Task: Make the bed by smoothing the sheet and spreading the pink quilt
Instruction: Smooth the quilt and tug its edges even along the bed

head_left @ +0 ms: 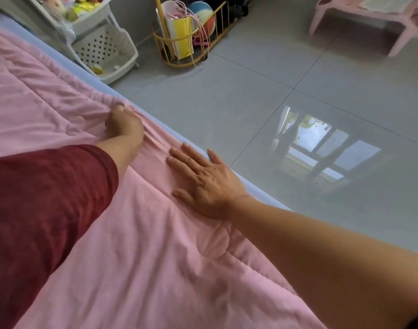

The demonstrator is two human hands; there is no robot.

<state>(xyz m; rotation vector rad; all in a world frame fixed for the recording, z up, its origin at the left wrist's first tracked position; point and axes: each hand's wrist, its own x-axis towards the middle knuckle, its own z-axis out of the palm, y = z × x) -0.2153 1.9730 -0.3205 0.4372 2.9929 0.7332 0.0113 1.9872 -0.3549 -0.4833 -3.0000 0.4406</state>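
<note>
I see pink padded quilt [136,257] spread 6 to 10 o'clock over pale blue sheet [58,58] | left hand [123,124] clenches quilt hem | right hand [203,181] flat, fingers straight, pressing quilt | 12 o'clock: yellow wire basket [164,42] holds multicoloured ball [200,10], yellow paper bag [181,36] | 11 o'clock: white perforated plastic cart [103,46] holds toys [84,3]

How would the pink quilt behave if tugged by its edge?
Probably floppy: the quilt bunches where the left hand grips it. Likely padded, given its puffy creases. The flat right hand may stop it sliding.
</note>
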